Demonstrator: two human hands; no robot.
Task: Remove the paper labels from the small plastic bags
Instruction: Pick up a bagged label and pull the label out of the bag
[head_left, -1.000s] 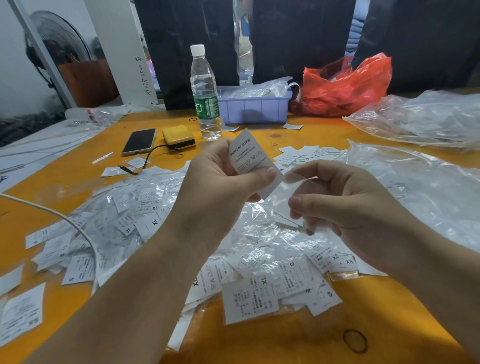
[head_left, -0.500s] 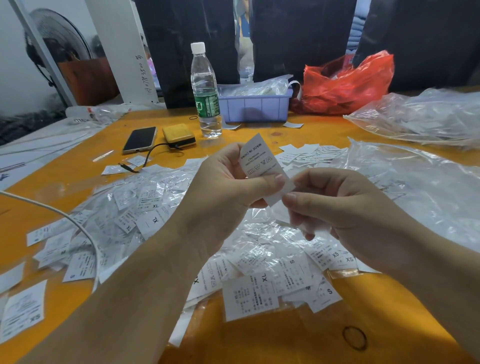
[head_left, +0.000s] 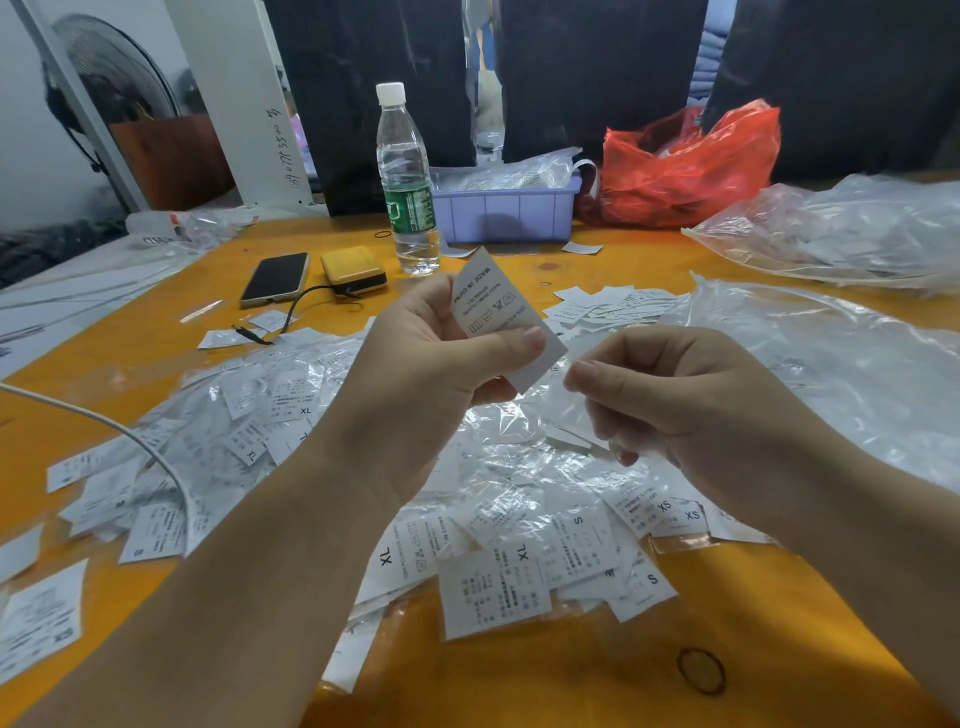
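1. Two hands are up over an orange table (head_left: 519, 686), and we go from the left side to the right.
2. Far left, a white cable (head_left: 130, 436) curves across the table, and a fan (head_left: 111, 78) stands behind it.
3. Next, a big pile of labels in bags (head_left: 291, 415) lies spread on the table, with sizes like XL, S and XS printed on them.
4. Behind the pile lie a black phone (head_left: 275, 277) and a yellow box (head_left: 353, 270), just beside each other.
5. A water bottle (head_left: 408, 182) with a green wrap stands upright next to a light purple bin (head_left: 506, 213).
6. The left hand (head_left: 426, 374) holds a paper label (head_left: 493, 306) up in the air. Its thumb (head_left: 511, 345) presses on the front of the label and the other fingers curl behind it. The label is tilted and says MADE IN CHINA.
7. The right hand (head_left: 685, 395) is just beside the left one. Its thumb and fingers pinch a small clear bag (head_left: 563, 410), which hangs just under the label's low corner. I cannot tell if the bag touches the label.
8. Behind the hands lies a little heap of loose white labels (head_left: 608, 306).
9. A red bag (head_left: 691, 166) sits at the back, right of the bin.
10. Far right, two big clear bags lie on the table, a near one (head_left: 831, 364) and a back one (head_left: 841, 234).
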